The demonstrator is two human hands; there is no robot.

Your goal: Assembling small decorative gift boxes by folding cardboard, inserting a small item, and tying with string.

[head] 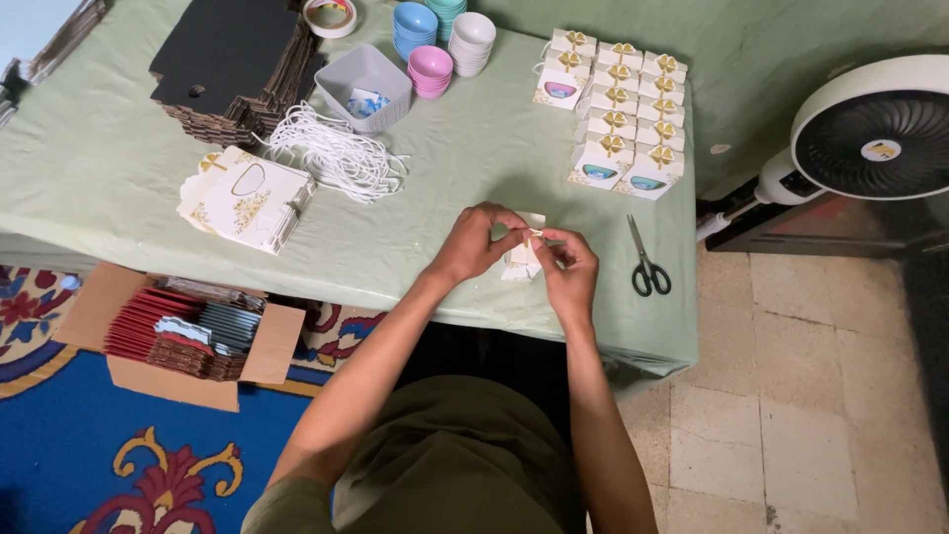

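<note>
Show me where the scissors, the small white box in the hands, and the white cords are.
scissors [647, 259]: head view, at the pivot.
small white box [521, 262]: head view, lower side.
white cords [336, 153]: head view, middle of pile.

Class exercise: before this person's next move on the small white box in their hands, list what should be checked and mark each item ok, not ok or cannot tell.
1. Small white box held by both hands: ok; left hand and right hand are on it.
2. Cord pinched firmly in the grip: cannot tell.
3. Scissors close by: ok, lying right of the hands.
4. Spare white cords available: ok.
5. Flat box blanks stocked: ok.
6. Finished boxes upright, apart from the work: ok.
</note>
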